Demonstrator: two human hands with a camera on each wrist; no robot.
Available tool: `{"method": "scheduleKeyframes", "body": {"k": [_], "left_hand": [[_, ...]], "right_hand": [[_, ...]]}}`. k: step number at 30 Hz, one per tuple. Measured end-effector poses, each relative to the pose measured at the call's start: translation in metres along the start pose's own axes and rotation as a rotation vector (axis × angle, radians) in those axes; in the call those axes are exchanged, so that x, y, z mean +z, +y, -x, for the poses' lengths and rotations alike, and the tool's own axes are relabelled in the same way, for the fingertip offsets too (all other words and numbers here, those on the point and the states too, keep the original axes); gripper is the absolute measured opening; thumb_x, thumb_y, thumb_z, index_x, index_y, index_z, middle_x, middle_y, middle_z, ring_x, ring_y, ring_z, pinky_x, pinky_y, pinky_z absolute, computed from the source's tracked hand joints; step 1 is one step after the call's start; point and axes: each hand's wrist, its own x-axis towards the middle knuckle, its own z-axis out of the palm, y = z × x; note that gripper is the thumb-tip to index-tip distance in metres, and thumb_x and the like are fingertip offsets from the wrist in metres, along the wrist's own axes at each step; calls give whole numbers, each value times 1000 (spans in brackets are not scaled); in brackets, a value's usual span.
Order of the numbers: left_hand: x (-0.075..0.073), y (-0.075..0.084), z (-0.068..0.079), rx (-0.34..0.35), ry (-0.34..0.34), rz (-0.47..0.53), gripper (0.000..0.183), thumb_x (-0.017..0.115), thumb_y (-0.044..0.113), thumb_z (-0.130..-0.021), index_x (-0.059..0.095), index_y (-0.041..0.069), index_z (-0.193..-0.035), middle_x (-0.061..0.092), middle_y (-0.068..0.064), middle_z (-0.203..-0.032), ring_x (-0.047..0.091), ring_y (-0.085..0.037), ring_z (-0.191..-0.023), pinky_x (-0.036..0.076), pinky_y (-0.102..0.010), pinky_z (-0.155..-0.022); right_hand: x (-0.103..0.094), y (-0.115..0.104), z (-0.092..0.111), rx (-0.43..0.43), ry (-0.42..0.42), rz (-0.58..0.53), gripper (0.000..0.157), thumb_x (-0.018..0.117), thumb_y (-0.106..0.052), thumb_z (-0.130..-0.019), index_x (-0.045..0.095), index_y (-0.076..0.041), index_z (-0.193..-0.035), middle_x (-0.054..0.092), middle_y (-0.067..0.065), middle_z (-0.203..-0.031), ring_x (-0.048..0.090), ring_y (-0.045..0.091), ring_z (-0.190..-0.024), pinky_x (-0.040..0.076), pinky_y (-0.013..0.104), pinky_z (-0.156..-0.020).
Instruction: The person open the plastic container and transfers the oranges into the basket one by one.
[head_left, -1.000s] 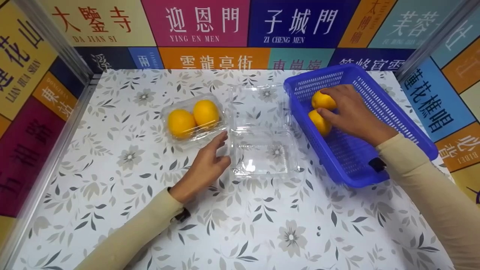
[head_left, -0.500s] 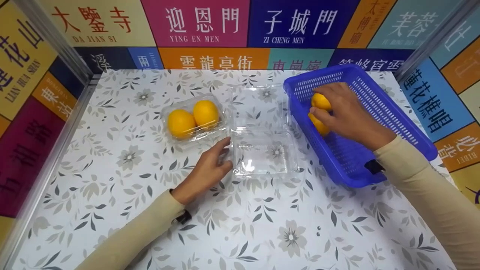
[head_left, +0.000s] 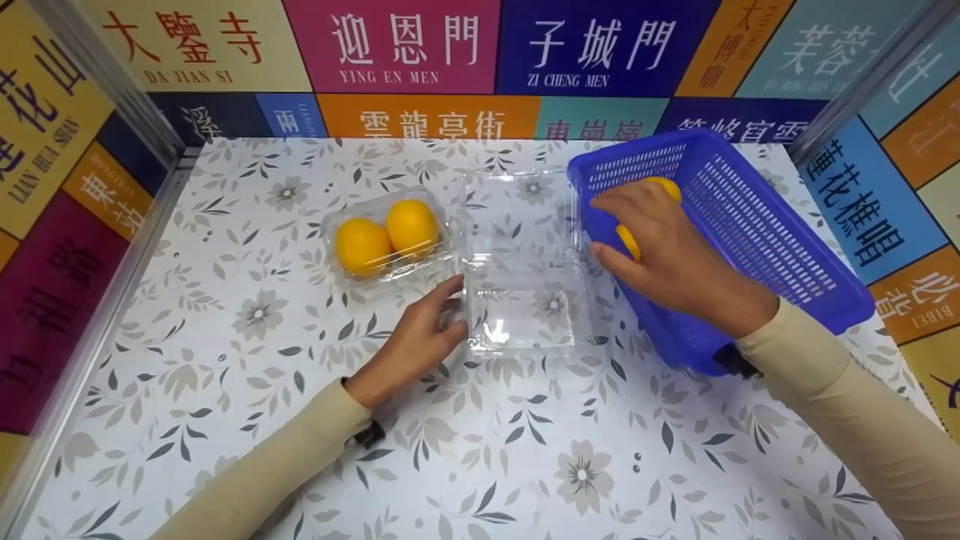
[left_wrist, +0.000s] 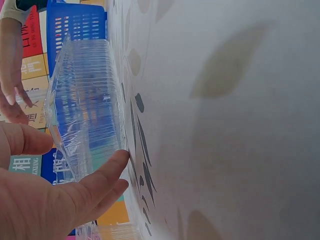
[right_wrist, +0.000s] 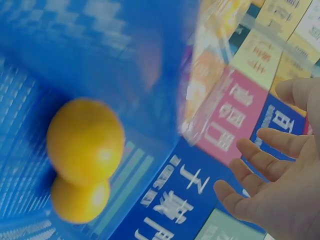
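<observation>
My left hand (head_left: 409, 341) has its fingers extended at the left edge of a clear plastic clamshell box (head_left: 525, 307), which lies unfolded with its lid side at the back. In the left wrist view, a fingertip (left_wrist: 120, 157) is right at the box's wall. Over the left rim of a blue-purple plastic basket (head_left: 784, 247) is my right hand (head_left: 667, 266), fingers spread and palm bare in the right wrist view. Two oranges (right_wrist: 87, 142) rest in that basket. The hand partly covers them in the head view.
Another clear box (head_left: 390, 270), holding two oranges (head_left: 363, 247), stands left of the unfolded one. Panels with large lettering (head_left: 420, 45) wall in the back and sides of the flower-patterned table (head_left: 465, 450).
My right hand has come off the oranges and moved left to the basket's rim with nothing in it. The left hand has shifted slightly right, to the unfolded box's edge.
</observation>
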Motion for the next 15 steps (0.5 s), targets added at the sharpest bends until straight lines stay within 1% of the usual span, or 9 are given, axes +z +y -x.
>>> {"method": "scheduleKeyframes", "body": {"k": [4, 6, 10, 15], "left_hand": [[1, 0, -1, 7, -3, -4, 72, 61, 1, -98, 37, -9, -166, 48, -28, -166, 56, -44, -147, 45, -52, -124], [1, 1, -1, 8, -5, -14, 73, 61, 1, -98, 37, -9, -166, 49, -27, -166, 56, -43, -146, 45, -52, -124], [0, 1, 0, 9, -11, -36, 73, 61, 3, -98, 37, -8, -166, 51, -26, -164, 57, -41, -146, 44, -52, -124], [0, 1, 0, 8, -18, -40, 73, 62, 4, -98, 37, -8, -166, 52, -26, -163, 57, -42, -146, 43, -53, -125]], "right_hand": [[6, -16, 5, -23, -8, -18, 48, 77, -13, -101, 64, 7, -143, 65, 26, -138, 55, 45, -133, 40, 59, -117], [9, -24, 7, -22, -14, -27, 48, 76, -14, -102, 65, 7, -143, 65, 25, -139, 55, 44, -133, 41, 58, -118], [16, -38, 13, 1, -21, -64, 48, 77, -14, -102, 64, 5, -145, 66, 21, -140, 56, 39, -133, 44, 52, -118], [25, -51, 20, 0, -15, -91, 47, 78, -14, -102, 65, 5, -143, 67, 19, -138, 60, 34, -129, 50, 47, -114]]}}
